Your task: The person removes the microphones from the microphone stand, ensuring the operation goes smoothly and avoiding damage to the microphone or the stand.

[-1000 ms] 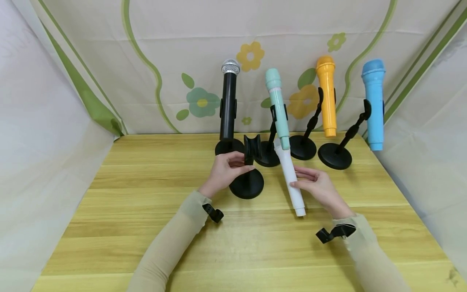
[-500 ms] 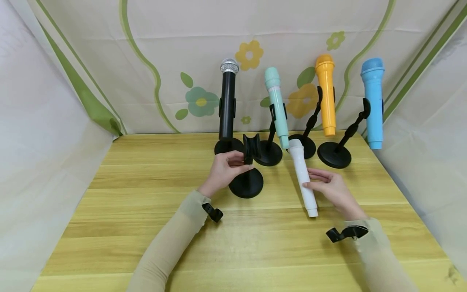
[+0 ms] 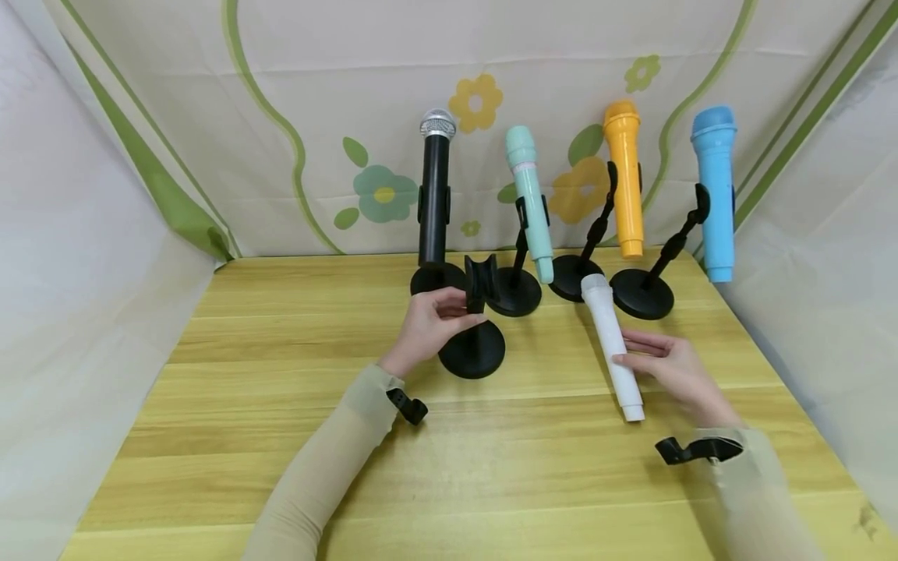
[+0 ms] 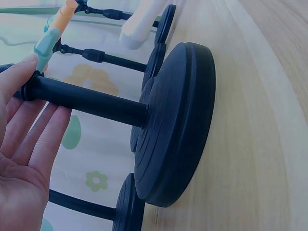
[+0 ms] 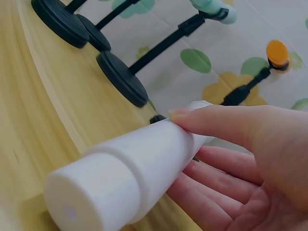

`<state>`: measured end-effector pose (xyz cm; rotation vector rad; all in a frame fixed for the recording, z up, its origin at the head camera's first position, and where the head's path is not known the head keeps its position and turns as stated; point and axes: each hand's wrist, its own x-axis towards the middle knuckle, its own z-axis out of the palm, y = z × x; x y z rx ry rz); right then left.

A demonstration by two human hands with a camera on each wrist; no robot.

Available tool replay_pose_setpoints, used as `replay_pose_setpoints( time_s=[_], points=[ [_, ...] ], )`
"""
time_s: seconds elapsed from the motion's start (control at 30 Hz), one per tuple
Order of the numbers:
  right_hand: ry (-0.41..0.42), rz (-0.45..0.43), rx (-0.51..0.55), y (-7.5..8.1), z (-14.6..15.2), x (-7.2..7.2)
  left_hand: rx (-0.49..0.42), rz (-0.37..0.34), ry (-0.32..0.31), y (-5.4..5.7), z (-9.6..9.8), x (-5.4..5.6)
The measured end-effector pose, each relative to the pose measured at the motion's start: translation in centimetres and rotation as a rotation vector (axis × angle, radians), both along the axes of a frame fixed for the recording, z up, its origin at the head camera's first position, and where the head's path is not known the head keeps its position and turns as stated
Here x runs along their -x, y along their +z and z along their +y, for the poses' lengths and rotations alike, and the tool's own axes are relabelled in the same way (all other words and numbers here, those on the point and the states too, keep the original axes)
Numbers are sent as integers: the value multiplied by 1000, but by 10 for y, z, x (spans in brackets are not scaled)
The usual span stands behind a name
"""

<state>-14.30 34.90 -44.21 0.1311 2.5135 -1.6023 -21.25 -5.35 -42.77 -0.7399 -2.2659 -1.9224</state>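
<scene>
My left hand (image 3: 435,326) grips the post of a black microphone stand (image 3: 473,351), whose round base is on the table and whose clip on top holds nothing. In the left wrist view, thumb and fingers close round the stand's post (image 4: 91,99). With thumb and fingers my right hand (image 3: 669,370) pinches a white microphone (image 3: 612,347), tilted with its head pointing away from me. The right wrist view shows the white microphone's (image 5: 139,163) blunt tail end near the camera. Whether its tail touches the table cannot be told.
Behind stand a black microphone (image 3: 435,195), a mint one (image 3: 531,206), an orange one (image 3: 624,183) and a blue one (image 3: 715,199), each held in a black stand. The wooden table (image 3: 316,327) meets a flowered curtain (image 3: 295,70) at its back edge.
My right hand has carried the white microphone to the right, away from the stand in my left hand. The left hand and its stand have stayed in place.
</scene>
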Motion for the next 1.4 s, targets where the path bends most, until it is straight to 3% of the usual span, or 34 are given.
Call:
replay_pose_setpoints(
  time_s=[0.53, 1.0, 1.2, 1.4],
  points=[
    [-39, -75, -46, -1, 47, -23, 4, 20, -2, -3, -1, 2],
    [-42, -123, -55, -1, 68, -40, 18, 5, 8, -2, -1, 0],
    [-73, -82, -89, 1, 72, -45, 7, 12, -4, -2, 0, 1],
    [-114, -80, -59, 2, 81, -52, 3, 6, -5, -1, 0, 1]
  ],
)
